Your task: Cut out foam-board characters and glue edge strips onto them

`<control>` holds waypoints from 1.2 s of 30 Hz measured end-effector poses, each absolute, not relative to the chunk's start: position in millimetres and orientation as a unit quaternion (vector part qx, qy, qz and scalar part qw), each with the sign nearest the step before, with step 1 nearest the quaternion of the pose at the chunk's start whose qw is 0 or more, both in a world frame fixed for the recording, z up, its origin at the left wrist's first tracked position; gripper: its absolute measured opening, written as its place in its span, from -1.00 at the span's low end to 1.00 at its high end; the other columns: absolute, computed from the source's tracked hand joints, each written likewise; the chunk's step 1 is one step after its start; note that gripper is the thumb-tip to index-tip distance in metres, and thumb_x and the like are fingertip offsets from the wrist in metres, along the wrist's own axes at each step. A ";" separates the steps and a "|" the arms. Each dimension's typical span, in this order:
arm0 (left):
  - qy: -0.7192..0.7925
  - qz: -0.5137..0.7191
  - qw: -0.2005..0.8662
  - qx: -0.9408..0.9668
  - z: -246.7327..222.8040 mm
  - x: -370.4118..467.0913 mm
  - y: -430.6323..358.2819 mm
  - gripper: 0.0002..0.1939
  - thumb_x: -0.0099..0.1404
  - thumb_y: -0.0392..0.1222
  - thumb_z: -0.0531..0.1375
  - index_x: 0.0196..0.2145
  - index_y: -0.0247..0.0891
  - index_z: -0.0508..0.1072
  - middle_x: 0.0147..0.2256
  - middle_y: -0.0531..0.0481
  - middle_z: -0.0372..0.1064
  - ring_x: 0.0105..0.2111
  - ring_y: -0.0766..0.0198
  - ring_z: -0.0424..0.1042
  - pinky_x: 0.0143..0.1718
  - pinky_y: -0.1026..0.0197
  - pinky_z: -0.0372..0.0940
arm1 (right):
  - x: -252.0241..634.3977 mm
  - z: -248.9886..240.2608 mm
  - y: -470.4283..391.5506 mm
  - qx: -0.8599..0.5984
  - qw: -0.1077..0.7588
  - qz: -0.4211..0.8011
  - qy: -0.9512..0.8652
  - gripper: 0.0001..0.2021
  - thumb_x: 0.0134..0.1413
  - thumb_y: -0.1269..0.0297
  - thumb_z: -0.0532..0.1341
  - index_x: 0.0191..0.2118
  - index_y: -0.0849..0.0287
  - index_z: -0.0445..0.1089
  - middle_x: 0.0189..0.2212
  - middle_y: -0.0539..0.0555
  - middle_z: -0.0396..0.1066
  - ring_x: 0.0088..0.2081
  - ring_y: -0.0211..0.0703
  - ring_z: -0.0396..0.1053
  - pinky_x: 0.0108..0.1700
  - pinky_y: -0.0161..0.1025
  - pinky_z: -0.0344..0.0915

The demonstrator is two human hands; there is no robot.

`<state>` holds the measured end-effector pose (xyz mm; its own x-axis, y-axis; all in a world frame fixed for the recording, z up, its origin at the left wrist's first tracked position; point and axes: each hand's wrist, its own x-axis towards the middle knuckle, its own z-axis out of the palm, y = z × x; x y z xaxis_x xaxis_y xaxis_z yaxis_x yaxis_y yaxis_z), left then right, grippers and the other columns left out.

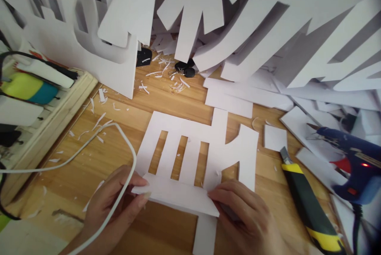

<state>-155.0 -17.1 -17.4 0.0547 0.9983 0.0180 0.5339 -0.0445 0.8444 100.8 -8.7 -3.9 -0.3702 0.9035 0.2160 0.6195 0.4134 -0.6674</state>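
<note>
A narrow white foam board strip (178, 193) lies between my hands, held over the lower edge of a cut-out white foam board character (217, 140) with several slots. My left hand (119, 203) pinches the strip's left end between thumb and fingertips. At the other end, my right hand (244, 211) grips the strip with fingers on top; its thumb is mostly hidden. A white cable (131, 143) passes in front of my left hand. The strip covers part of the character's lower bar.
A yellow and black utility knife (309, 203), its blade out, lies right of my right hand. Beyond it rests a blue glue gun (354, 155) with a lit red light. Large white foam characters (190, 16) stand behind. A power strip (71, 88) with plugs sits left; keys (186, 68) lie among scraps.
</note>
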 end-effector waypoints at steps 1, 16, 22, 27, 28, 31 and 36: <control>0.599 0.341 0.343 0.638 -17.0 -154.8 -17.1 -0.91 0.13 -0.20 0.17 -0.33 -0.10 0.37 -0.43 0.10 0.35 -0.61 0.38 0.37 -0.60 0.37 0.30 | 100.7 -3.9 -8.8 -0.483 0.289 0.247 -0.789 -0.84 0.08 0.48 0.05 -0.35 0.18 0.35 -0.48 0.05 0.41 -0.46 -0.29 0.40 -0.46 -0.41 0.37; 0.610 0.325 0.329 0.643 -17.7 -155.9 -18.6 -0.91 0.14 -0.16 0.17 -0.33 -0.10 0.38 -0.46 0.10 0.32 -0.60 0.38 0.35 -0.59 0.36 0.28 | 100.1 -2.7 -6.4 -0.480 0.280 0.229 -0.799 -0.81 0.12 0.48 0.01 -0.36 0.17 0.35 -0.47 0.06 0.44 -0.42 -0.27 0.42 -0.44 -0.40 0.38; 0.636 0.345 0.344 0.598 -9.5 -147.0 -14.8 -0.92 0.12 -0.11 0.18 -0.39 -0.09 0.41 -0.52 0.11 0.31 -0.63 0.37 0.33 -0.64 0.35 0.25 | 102.3 -5.0 -7.7 -0.476 0.270 0.248 -0.799 -0.81 0.11 0.50 0.02 -0.35 0.18 0.34 -0.48 0.04 0.42 -0.43 -0.28 0.41 -0.43 -0.40 0.37; 0.631 0.341 0.328 0.614 -12.2 -149.9 -14.7 -0.92 0.10 -0.12 0.20 -0.39 -0.09 0.42 -0.49 0.13 0.34 -0.62 0.39 0.33 -0.63 0.35 0.26 | 102.1 -3.3 -8.6 -0.476 0.272 0.251 -0.798 -0.82 0.11 0.50 0.02 -0.33 0.17 0.34 -0.47 0.05 0.43 -0.41 -0.26 0.41 -0.42 -0.38 0.38; 0.628 0.338 0.327 0.619 -14.1 -151.6 -15.5 -0.92 0.10 -0.13 0.20 -0.38 -0.09 0.41 -0.48 0.12 0.34 -0.60 0.38 0.35 -0.61 0.35 0.27 | 101.9 -2.6 -8.6 -0.478 0.270 0.251 -0.798 -0.82 0.10 0.50 0.02 -0.33 0.17 0.34 -0.47 0.06 0.43 -0.41 -0.25 0.42 -0.42 -0.38 0.38; 0.621 0.331 0.341 0.623 -19.5 -156.3 -18.4 -0.89 0.11 -0.16 0.20 -0.34 -0.11 0.40 -0.44 0.09 0.34 -0.57 0.37 0.37 -0.57 0.34 0.31 | 101.6 -1.7 -8.1 -0.477 0.269 0.247 -0.799 -0.81 0.11 0.51 0.01 -0.34 0.18 0.34 -0.48 0.06 0.43 -0.42 -0.25 0.42 -0.43 -0.38 0.38; 0.612 0.330 0.363 0.620 -20.4 -158.8 -20.1 -0.88 0.11 -0.21 0.19 -0.32 -0.12 0.40 -0.41 0.08 0.33 -0.57 0.36 0.37 -0.61 0.36 0.31 | 101.8 -3.7 -7.8 -0.475 0.267 0.248 -0.801 -0.81 0.11 0.49 0.01 -0.35 0.19 0.34 -0.47 0.06 0.43 -0.41 -0.26 0.42 -0.42 -0.38 0.38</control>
<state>-158.8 -20.1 -20.4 0.0330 0.9989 -0.0345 0.5202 0.0123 0.8539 101.8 -7.8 -3.7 -0.4062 0.8931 0.1931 0.6279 0.4264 -0.6511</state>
